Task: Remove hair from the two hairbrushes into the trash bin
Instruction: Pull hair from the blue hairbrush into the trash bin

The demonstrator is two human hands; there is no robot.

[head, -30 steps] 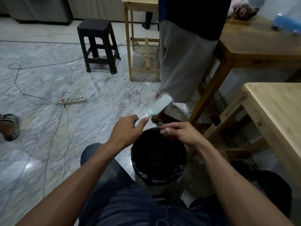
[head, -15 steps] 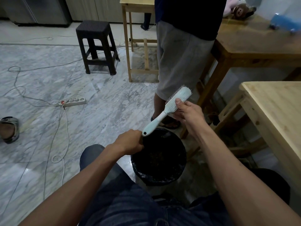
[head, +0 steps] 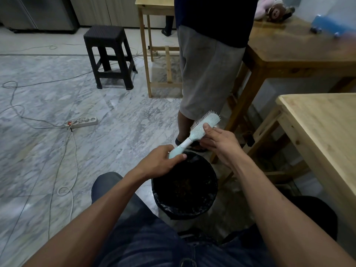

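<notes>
A light-blue hairbrush (head: pixel 197 132) slants up to the right just above the far rim of the trash bin. My left hand (head: pixel 163 164) grips the end of its handle. My right hand (head: pixel 219 143) pinches the brush head, with the thumb on the white bristles and the fingers behind it. The black-lined trash bin (head: pixel 185 212) stands on the floor between my knees, with dark clumps inside. I see only one hairbrush.
A person in grey shorts (head: pixel 208 64) stands just beyond the bin. A light wooden table (head: pixel 323 132) is at my right, a darker one (head: pixel 298 51) behind it. A black stool (head: pixel 109 54), a power strip (head: pixel 82 122) and cables are on the marble floor to the left.
My right hand rose from above the bin to the brush head and took hold of it. The brush shifted right, and my left hand now holds the handle's end.
</notes>
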